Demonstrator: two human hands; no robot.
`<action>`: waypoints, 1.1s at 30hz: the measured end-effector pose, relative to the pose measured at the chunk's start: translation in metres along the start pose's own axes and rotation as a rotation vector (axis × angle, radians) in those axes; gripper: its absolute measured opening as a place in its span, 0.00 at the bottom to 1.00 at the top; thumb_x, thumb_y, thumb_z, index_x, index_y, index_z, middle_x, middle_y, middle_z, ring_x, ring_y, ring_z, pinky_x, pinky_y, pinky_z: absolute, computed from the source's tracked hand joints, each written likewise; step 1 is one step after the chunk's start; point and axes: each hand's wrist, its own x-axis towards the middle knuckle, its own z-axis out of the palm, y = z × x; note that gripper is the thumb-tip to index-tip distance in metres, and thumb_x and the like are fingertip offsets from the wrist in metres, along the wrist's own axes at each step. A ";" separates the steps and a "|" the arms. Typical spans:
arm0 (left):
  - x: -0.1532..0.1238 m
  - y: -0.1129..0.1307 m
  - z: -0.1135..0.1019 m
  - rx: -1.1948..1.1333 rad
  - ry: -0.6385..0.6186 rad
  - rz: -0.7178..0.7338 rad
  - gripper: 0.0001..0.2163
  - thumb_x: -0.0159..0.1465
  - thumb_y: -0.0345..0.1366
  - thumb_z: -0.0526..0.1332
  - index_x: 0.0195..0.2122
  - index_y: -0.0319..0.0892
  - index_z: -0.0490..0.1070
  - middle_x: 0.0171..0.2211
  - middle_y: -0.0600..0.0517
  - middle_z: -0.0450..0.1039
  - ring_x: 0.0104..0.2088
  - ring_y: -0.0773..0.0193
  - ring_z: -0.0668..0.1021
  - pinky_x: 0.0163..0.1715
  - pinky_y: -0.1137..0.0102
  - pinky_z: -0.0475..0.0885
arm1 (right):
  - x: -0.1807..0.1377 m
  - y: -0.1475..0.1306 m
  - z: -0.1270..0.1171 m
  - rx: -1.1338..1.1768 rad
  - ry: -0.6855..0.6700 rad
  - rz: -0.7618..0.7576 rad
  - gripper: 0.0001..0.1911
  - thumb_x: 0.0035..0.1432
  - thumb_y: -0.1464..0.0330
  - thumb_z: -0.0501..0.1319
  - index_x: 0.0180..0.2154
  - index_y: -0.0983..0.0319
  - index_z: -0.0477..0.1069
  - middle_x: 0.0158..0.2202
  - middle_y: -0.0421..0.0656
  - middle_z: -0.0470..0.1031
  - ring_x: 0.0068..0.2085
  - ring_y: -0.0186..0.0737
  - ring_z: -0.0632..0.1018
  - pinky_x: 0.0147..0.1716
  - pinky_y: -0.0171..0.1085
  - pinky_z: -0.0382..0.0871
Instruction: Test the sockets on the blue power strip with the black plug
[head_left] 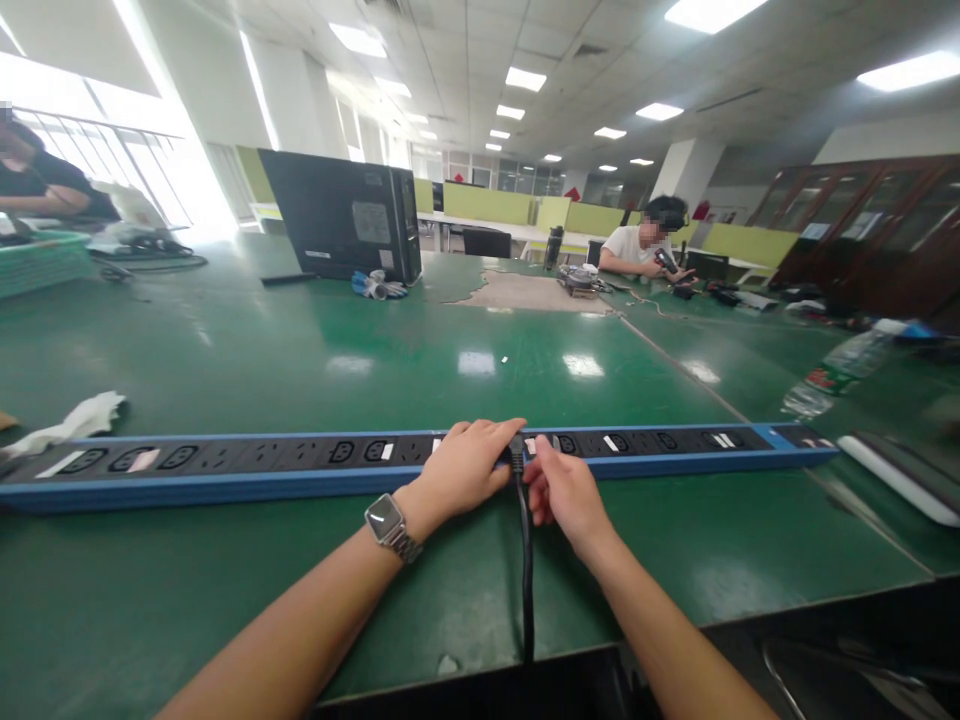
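Observation:
A long blue and black power strip (247, 470) with several sockets lies across the green table (300, 350) in front of me. My left hand (465, 465), with a watch on its wrist, rests on the strip's middle, fingers curled over the top. My right hand (562, 490) is beside it, fingers pinched around a black plug (517, 455) seated in the strip. The plug's black cable (526, 570) runs from the strip toward me and drops over the table's near edge.
A white cloth (71, 422) lies left of the strip. A black computer case (345, 215) stands at the back. A plastic bottle (836, 370) and a white flat object (896, 478) lie at right. Two people sit at far tables.

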 end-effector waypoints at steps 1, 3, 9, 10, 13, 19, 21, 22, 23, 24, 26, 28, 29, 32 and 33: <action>-0.001 0.000 0.001 -0.001 0.000 0.006 0.29 0.63 0.35 0.58 0.66 0.44 0.54 0.56 0.44 0.72 0.54 0.53 0.74 0.54 0.58 0.67 | 0.000 -0.007 0.007 0.054 -0.036 0.055 0.27 0.54 0.46 0.58 0.20 0.62 0.65 0.11 0.37 0.64 0.12 0.30 0.65 0.11 0.29 0.53; -0.002 -0.001 0.003 0.006 0.025 -0.024 0.36 0.62 0.39 0.59 0.69 0.42 0.44 0.55 0.42 0.72 0.54 0.52 0.74 0.53 0.58 0.67 | -0.002 -0.024 0.012 0.116 -0.068 0.102 0.25 0.50 0.49 0.62 0.17 0.62 0.62 0.10 0.36 0.62 0.11 0.28 0.63 0.10 0.28 0.51; -0.002 0.005 0.007 0.126 0.027 -0.042 0.38 0.62 0.49 0.61 0.67 0.36 0.49 0.54 0.39 0.71 0.53 0.47 0.73 0.52 0.55 0.66 | -0.022 -0.066 -0.046 0.515 0.020 0.044 0.21 0.47 0.56 0.65 0.16 0.61 0.61 0.10 0.33 0.56 0.12 0.26 0.59 0.13 0.29 0.54; -0.001 0.007 0.007 0.144 0.024 -0.030 0.37 0.62 0.50 0.62 0.66 0.37 0.51 0.55 0.39 0.71 0.53 0.46 0.73 0.52 0.55 0.66 | -0.021 -0.066 -0.060 0.514 0.060 0.069 0.21 0.47 0.57 0.65 0.16 0.61 0.60 0.10 0.33 0.55 0.12 0.26 0.59 0.13 0.29 0.53; -0.001 0.009 0.007 0.162 0.031 -0.026 0.34 0.62 0.49 0.61 0.66 0.40 0.54 0.54 0.42 0.71 0.52 0.47 0.73 0.52 0.55 0.65 | -0.010 -0.052 -0.090 0.454 0.136 0.212 0.21 0.49 0.58 0.63 0.15 0.61 0.58 0.10 0.32 0.53 0.12 0.25 0.57 0.12 0.29 0.50; -0.003 0.008 0.009 0.164 0.047 -0.027 0.33 0.62 0.49 0.61 0.65 0.46 0.54 0.53 0.44 0.71 0.52 0.50 0.73 0.52 0.57 0.64 | 0.009 -0.015 -0.096 0.317 0.153 0.284 0.23 0.54 0.55 0.60 0.16 0.60 0.56 0.10 0.32 0.52 0.12 0.26 0.56 0.12 0.29 0.51; -0.003 0.008 0.009 0.166 0.046 -0.024 0.33 0.62 0.49 0.61 0.66 0.46 0.54 0.54 0.44 0.71 0.51 0.49 0.73 0.52 0.56 0.64 | 0.008 -0.013 -0.095 0.303 0.180 0.275 0.23 0.54 0.56 0.62 0.16 0.60 0.56 0.09 0.32 0.53 0.11 0.26 0.57 0.11 0.29 0.50; -0.003 0.008 0.009 0.167 0.047 -0.021 0.33 0.62 0.49 0.61 0.66 0.46 0.54 0.54 0.45 0.71 0.51 0.49 0.73 0.52 0.56 0.64 | 0.007 -0.013 -0.095 0.292 0.197 0.269 0.23 0.53 0.57 0.63 0.16 0.60 0.57 0.09 0.33 0.54 0.11 0.26 0.57 0.10 0.29 0.50; -0.003 0.008 0.009 0.168 0.049 -0.020 0.33 0.62 0.49 0.61 0.66 0.46 0.54 0.54 0.45 0.71 0.51 0.49 0.73 0.52 0.56 0.65 | 0.005 -0.013 -0.095 0.280 0.213 0.262 0.23 0.52 0.58 0.64 0.16 0.61 0.58 0.09 0.33 0.55 0.11 0.27 0.58 0.10 0.29 0.50; -0.003 0.008 0.009 0.169 0.050 -0.018 0.33 0.62 0.49 0.61 0.66 0.46 0.54 0.54 0.45 0.71 0.51 0.49 0.73 0.52 0.56 0.65 | 0.005 -0.014 -0.094 0.270 0.228 0.258 0.22 0.52 0.58 0.65 0.16 0.61 0.59 0.09 0.34 0.57 0.11 0.27 0.59 0.10 0.29 0.50; -0.003 0.008 0.009 0.173 0.049 -0.015 0.32 0.63 0.49 0.61 0.66 0.46 0.55 0.54 0.45 0.71 0.51 0.49 0.73 0.52 0.56 0.65 | 0.004 -0.013 -0.093 0.259 0.251 0.255 0.22 0.52 0.59 0.65 0.17 0.61 0.60 0.09 0.34 0.57 0.11 0.27 0.60 0.09 0.28 0.51; -0.003 0.008 0.008 0.179 0.042 -0.011 0.31 0.63 0.49 0.60 0.65 0.45 0.55 0.54 0.45 0.71 0.51 0.49 0.73 0.52 0.56 0.65 | 0.004 -0.012 -0.089 0.253 0.267 0.262 0.23 0.53 0.58 0.64 0.17 0.61 0.58 0.09 0.33 0.55 0.10 0.27 0.59 0.08 0.28 0.50; -0.003 0.008 0.008 0.183 0.039 -0.010 0.31 0.63 0.49 0.60 0.65 0.45 0.56 0.54 0.45 0.71 0.51 0.49 0.73 0.52 0.56 0.65 | 0.005 -0.011 -0.087 0.249 0.275 0.268 0.23 0.53 0.58 0.65 0.17 0.60 0.58 0.09 0.32 0.55 0.10 0.27 0.59 0.08 0.28 0.50; -0.003 0.008 0.007 0.197 0.036 -0.011 0.31 0.63 0.49 0.60 0.65 0.44 0.56 0.54 0.44 0.71 0.51 0.49 0.73 0.52 0.56 0.66 | 0.005 -0.011 -0.083 0.240 0.288 0.280 0.22 0.52 0.58 0.65 0.18 0.61 0.59 0.10 0.32 0.56 0.10 0.27 0.59 0.08 0.28 0.50; -0.004 0.009 0.007 0.201 0.036 -0.011 0.31 0.63 0.49 0.60 0.65 0.44 0.56 0.54 0.44 0.71 0.51 0.49 0.73 0.51 0.56 0.66 | 0.005 -0.012 -0.083 0.242 0.286 0.282 0.22 0.52 0.58 0.65 0.18 0.61 0.59 0.10 0.33 0.56 0.10 0.27 0.60 0.08 0.27 0.51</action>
